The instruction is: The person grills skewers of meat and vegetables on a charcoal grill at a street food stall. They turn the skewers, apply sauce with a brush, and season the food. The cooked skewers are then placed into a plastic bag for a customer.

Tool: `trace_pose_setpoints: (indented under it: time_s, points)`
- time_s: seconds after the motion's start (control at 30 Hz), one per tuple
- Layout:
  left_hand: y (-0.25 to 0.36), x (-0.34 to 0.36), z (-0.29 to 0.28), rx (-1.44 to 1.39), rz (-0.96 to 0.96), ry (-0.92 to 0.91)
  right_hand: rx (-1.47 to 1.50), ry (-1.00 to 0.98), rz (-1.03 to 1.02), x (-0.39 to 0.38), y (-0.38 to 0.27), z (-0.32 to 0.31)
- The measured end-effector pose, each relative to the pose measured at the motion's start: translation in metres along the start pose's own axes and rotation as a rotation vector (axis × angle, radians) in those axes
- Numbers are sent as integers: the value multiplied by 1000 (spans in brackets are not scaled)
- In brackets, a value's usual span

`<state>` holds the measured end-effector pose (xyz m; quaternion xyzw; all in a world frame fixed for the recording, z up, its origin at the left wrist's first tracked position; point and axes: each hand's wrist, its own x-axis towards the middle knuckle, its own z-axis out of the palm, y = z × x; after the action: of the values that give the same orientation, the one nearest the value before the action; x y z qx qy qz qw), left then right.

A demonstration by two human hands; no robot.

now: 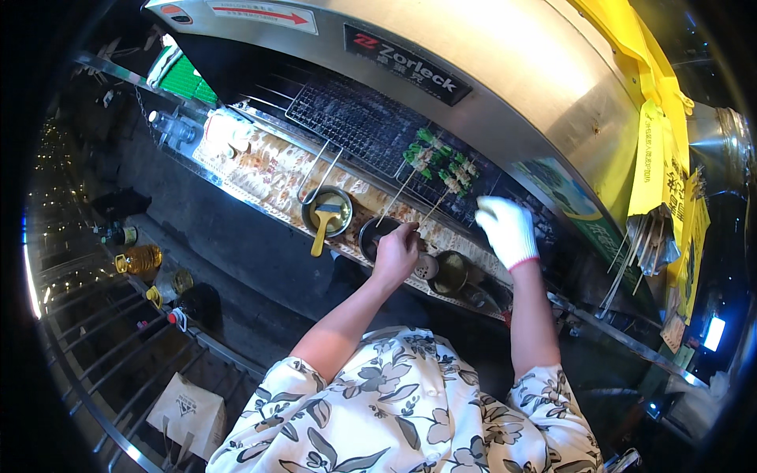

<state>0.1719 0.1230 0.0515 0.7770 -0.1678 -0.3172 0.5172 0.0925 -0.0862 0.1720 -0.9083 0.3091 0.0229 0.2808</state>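
Note:
My bare left hand [397,252] is closed, with its fingertips at the stick end of a skewer and beside a dark round pot [369,236]. Whether it grips the stick or something else is unclear. My right hand [509,230] wears a white glove and hovers over the grill's right part; its fingers are blurred. Two skewers with green leafy pieces and pale chunks lie on the grill, the left one [424,154] next to the right one [457,175]. Their sticks point toward me over the front ledge.
A metal bowl with a yellow-handled brush [321,230], a shaker [426,266] and a round container [451,272] stand on the patterned ledge [272,173]. A wire rack [347,118] covers the grill's left part. The steel hood [505,55] overhangs it. Yellow bags hold sticks [653,244] at right.

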Motion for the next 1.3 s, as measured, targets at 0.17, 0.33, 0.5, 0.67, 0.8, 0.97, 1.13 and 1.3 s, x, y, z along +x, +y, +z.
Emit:
trace_pose_setpoints:
  time_s: [0.17,0.33,0.5,0.67,0.8,0.97,1.13,1.3]
  points:
    - [-4,2,7,24,12,-24,-161,-436,174,-82,87,84]
    - [4,4,2,30,-29,-56,-292,-283,135,-100,135,196]
    - [-6,5,-1,126,-44,-84,-362,-308,192,-96,139,213]
    - [3,-2,-11,256,92,25,-203,-95,199,-113,126,178]
    - [17,-10,-41,292,193,201,90,174,86,-110,85,103]
    - [-12,10,-58,378,55,295,226,222,-54,-10,25,50]
    - [-23,29,-55,177,-109,106,98,106,-17,67,-16,46]
    - [-12,27,-55,169,-131,95,-24,84,-100,73,-2,52]
